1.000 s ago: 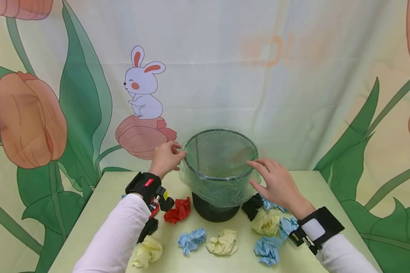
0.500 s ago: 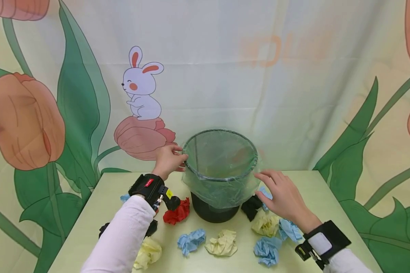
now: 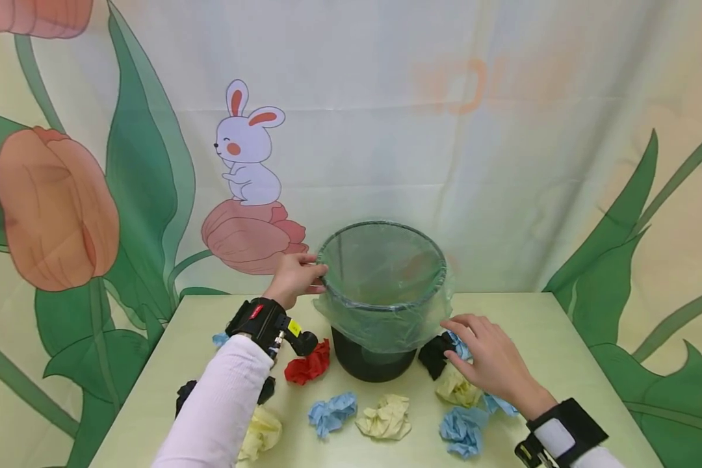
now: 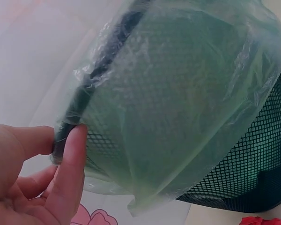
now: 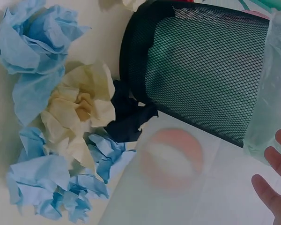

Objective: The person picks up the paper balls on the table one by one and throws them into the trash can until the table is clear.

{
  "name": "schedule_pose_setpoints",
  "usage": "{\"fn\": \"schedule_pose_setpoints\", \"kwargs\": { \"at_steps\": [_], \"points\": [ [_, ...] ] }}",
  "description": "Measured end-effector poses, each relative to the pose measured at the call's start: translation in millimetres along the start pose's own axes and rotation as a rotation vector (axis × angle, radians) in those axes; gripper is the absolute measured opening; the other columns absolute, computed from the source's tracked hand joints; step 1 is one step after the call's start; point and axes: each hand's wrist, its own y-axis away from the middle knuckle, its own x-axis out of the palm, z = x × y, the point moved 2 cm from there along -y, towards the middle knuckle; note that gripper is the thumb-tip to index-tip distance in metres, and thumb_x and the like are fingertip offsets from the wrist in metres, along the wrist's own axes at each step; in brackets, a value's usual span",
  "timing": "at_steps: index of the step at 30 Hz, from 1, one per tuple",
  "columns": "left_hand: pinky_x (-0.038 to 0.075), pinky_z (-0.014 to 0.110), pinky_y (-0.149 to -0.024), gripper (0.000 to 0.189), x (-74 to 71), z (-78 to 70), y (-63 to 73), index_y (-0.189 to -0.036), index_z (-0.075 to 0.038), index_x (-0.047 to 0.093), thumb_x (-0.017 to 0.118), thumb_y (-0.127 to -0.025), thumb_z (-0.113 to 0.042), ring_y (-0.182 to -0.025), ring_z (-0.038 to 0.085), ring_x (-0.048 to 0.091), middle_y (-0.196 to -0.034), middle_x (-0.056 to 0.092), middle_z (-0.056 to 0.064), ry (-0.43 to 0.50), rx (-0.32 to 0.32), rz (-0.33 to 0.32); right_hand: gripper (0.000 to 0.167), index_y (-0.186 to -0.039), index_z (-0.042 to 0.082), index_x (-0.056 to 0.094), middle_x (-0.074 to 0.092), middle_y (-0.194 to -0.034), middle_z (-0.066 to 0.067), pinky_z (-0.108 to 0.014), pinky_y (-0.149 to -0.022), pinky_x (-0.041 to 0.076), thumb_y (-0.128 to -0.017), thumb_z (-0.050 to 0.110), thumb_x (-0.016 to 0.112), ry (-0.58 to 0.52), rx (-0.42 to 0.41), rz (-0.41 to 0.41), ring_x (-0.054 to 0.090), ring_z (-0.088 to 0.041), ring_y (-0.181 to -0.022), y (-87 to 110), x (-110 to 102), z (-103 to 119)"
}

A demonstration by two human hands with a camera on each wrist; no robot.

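Note:
A black mesh wastebasket point(image 3: 374, 361) stands upright at the table's middle. Its thin green bin liner point(image 3: 380, 328) folds over the rim and hangs down outside. My left hand point(image 3: 295, 278) pinches the left side of the lined rim between thumb and fingers; close up, the left wrist view shows the rim and liner point(image 4: 173, 98) between them. On the other side, my right hand point(image 3: 491, 356) has its fingers spread and holds nothing. It hovers low beside the liner's right edge, above the crumpled papers. Mesh wall point(image 5: 206, 70) shows below the liner in the right wrist view.
Crumpled paper balls surround the basket: a red one point(image 3: 309, 363), a blue one point(image 3: 332, 414) and a pale yellow one point(image 3: 385, 417) in front. To the right lie a black one point(image 3: 435, 356) and several blue and yellow ones. A printed curtain point(image 3: 374, 130) hangs behind the table.
My right hand has moved down and to the right, away from the basket's rim. The left hand has shifted slightly down and right along the rim's left side.

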Motion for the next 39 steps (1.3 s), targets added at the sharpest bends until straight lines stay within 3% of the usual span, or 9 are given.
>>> {"fn": "schedule_pose_setpoints", "kwargs": {
  "at_steps": [11, 24, 39],
  "points": [
    [0.057, 0.028, -0.069, 0.057, -1.5, 1.3, 1.3, -0.135, 0.007, 0.037, 0.061, -0.089, -0.017, -0.081, 0.021, 0.062, -0.119, 0.054, 0.02, 0.008, 0.002, 0.034, 0.052, -0.123, 0.016, 0.056, 0.056, -0.113, -0.005, -0.041, -0.071, 0.05, -0.076, 0.031, 0.073, -0.015, -0.027, 0.029, 0.055, -0.025, -0.099, 4.0, 10.3, 6.3],
    [0.056, 0.027, -0.07, 0.057, -1.2, 3.7, -0.7, -0.139, 0.002, 0.034, 0.059, -0.091, -0.015, -0.084, 0.02, 0.058, -0.124, 0.05, 0.02, 0.065, -0.025, 0.053, 0.051, -0.128, 0.023, 0.053, 0.053, -0.123, 0.0, -0.042, -0.08, 0.048, -0.082, 0.04, 0.065, -0.056, 0.02, 0.196, 0.052, -0.02, -0.108, 10.6, 25.5, 18.2],
    [0.056, 0.026, -0.071, 0.056, -1.0, 4.8, -3.2, -0.139, -0.002, 0.036, 0.06, -0.09, -0.017, -0.086, 0.02, 0.057, -0.12, 0.052, 0.016, 0.068, -0.069, 0.035, 0.05, -0.13, 0.027, 0.05, 0.051, -0.12, 0.003, -0.035, -0.075, 0.048, -0.084, 0.042, 0.063, -0.116, -0.043, 0.272, 0.051, -0.015, -0.105, 13.5, 58.0, 35.3]
  ]
}}
